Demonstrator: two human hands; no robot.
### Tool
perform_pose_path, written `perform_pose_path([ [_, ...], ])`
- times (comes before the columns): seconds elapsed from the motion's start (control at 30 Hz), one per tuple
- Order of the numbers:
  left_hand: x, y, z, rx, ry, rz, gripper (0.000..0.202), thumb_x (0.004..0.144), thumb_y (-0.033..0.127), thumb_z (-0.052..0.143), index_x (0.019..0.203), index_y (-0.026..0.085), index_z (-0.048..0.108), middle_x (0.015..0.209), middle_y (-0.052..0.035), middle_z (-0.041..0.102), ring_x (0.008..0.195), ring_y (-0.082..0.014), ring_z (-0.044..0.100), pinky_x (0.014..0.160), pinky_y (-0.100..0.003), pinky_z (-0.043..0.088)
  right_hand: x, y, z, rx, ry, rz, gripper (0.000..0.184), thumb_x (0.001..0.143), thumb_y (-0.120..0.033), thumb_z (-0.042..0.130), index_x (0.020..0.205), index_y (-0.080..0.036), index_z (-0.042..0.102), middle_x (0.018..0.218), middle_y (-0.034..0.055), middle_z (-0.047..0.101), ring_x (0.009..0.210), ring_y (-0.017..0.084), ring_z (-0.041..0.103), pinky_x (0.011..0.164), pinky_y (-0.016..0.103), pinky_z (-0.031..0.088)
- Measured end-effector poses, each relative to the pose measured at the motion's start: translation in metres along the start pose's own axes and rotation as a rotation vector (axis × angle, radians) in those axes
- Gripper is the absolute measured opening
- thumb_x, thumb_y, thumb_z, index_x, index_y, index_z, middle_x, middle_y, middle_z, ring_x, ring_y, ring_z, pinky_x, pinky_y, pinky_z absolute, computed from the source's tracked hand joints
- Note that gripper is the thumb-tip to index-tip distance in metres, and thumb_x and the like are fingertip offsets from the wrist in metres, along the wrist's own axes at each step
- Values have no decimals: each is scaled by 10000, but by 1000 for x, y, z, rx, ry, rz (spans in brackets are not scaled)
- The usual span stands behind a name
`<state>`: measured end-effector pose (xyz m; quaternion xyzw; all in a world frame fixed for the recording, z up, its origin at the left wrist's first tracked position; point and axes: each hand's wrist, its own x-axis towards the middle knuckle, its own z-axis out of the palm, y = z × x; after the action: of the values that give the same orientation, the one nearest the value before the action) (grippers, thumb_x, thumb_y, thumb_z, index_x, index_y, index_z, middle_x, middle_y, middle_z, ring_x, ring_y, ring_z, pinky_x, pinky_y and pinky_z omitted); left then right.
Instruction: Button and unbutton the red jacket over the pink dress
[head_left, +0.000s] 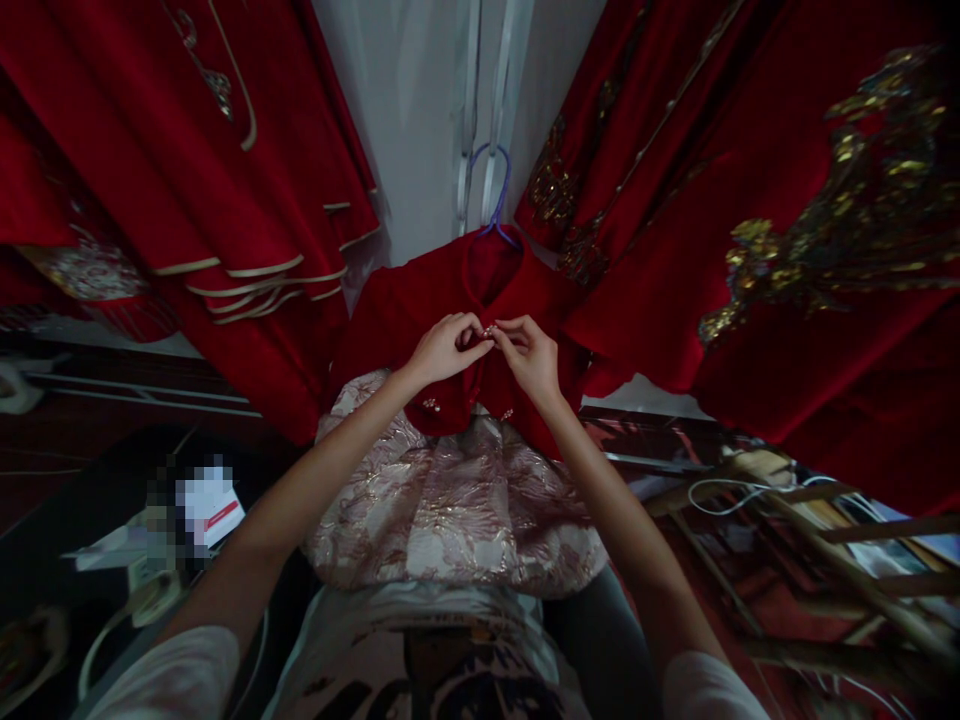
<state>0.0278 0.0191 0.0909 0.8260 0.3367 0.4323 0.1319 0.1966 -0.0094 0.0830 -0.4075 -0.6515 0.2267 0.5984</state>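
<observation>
In the head view a short red jacket (405,300) hangs on a purple hanger (498,195), its collar at the top. My left hand (448,350) pinches a small beaded ornament (489,332) on the jacket's front, just below the collar. From the other side my right hand (529,360) holds the same ornament between thumb and fingertips. The fingers partly cover it. Lower on the jacket front sit similar beaded pieces, one at the left (431,405) and one at the right (507,414). Below the jacket, pale pink brocade fabric (461,500) spreads over my lap.
Red garments with light trim (247,220) hang at the left. More red garments with gold sequins (795,250) hang at the right. A power strip (154,590) and a partly blurred box (217,510) lie lower left. A wooden rack (825,600) with a white cable stands lower right.
</observation>
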Motion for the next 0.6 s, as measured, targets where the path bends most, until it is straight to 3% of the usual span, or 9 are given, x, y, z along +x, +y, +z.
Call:
perform_pose_path([
  [0.2, 1, 6, 6, 65, 64, -25, 112, 795, 225, 594, 731, 182, 514, 652, 35, 493, 602, -102, 458, 582, -227, 352, -3, 8, 5, 32, 25, 24, 278, 815, -369, 658, 1035, -202, 691, 1033, 34, 737, 905, 184, 714, 845, 326, 594],
  [0.6, 0, 10, 1, 100, -22, 71, 46, 800, 163, 548, 758, 182, 548, 691, 13, 529, 645, -118, 504, 599, -233, 404, 5, 11, -3, 93, -79, 73, 372, 745, -359, 721, 1070, -179, 698, 1008, 58, 739, 898, 198, 713, 897, 362, 574],
])
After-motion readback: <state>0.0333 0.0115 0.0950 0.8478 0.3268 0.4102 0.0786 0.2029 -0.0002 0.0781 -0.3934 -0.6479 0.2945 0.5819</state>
